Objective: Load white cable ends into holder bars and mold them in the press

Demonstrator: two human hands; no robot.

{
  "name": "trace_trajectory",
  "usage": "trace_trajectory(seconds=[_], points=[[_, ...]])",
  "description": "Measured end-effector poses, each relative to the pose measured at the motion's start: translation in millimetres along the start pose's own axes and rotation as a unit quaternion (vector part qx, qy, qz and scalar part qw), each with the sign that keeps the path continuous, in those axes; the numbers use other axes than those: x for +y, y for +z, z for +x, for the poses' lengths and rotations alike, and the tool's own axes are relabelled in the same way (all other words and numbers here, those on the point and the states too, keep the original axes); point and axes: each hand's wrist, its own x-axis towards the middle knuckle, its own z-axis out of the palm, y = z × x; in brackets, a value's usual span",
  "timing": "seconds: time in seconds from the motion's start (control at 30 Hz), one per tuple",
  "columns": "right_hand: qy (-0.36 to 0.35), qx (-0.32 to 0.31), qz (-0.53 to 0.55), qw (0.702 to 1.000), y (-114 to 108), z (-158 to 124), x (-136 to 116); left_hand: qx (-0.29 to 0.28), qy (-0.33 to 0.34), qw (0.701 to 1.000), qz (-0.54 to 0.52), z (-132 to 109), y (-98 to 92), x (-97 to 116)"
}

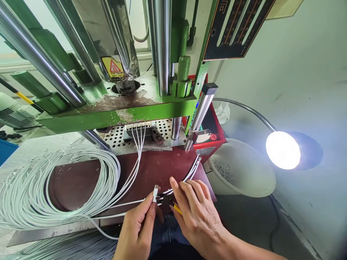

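My left hand (139, 225) pinches a white cable's plug (155, 194), its small metal tip pointing up, between thumb and forefinger. Just to the right, my right hand (196, 209) is wrapped round a yellow-handled tool (177, 208); most of it is hidden in the palm, so its kind does not show. The tool's dark front end (165, 199) lies close to the plug; whether they touch I cannot tell. Beyond the right hand, several white cable ends (193, 169) with metal tips lie on the brown tabletop (159, 169).
A large coil of white cable (108, 180) covers the left of the bench. Behind stands a green press (127, 117), with several cables running into a mould (138, 131). At right are a red control box (207, 148), a white bin (244, 187) with scraps and a lit lamp (283, 150).
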Motion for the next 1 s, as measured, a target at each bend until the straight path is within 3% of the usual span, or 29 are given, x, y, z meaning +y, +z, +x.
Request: trace_trajectory(seconds=[0.17, 0.47, 0.73, 0.9, 1.0], points=[[-0.015, -0.007, -0.014, 1.000, 3, -1, 0, 0.022, 0.045, 0.998, 0.049, -2, 4.2, -14], [0.017, 0.025, -0.033, 0.999, 6, 6, -7, 0.093, 0.113, 0.983, 0.110, -12, 9.5, -41], [0.037, 0.016, -0.027, 0.999, 12, 5, -12, 0.154, 0.267, 0.925, 0.223, -7, 24.2, -42], [0.035, -0.016, 0.020, 0.999, 22, 0, -8, 0.164, 0.245, 0.930, 0.218, 3, 23.4, -37], [0.048, -0.038, 0.121, 0.991, 23, 2, -3, 0.161, 0.206, 0.946, 0.192, 7, 18.3, -31]])
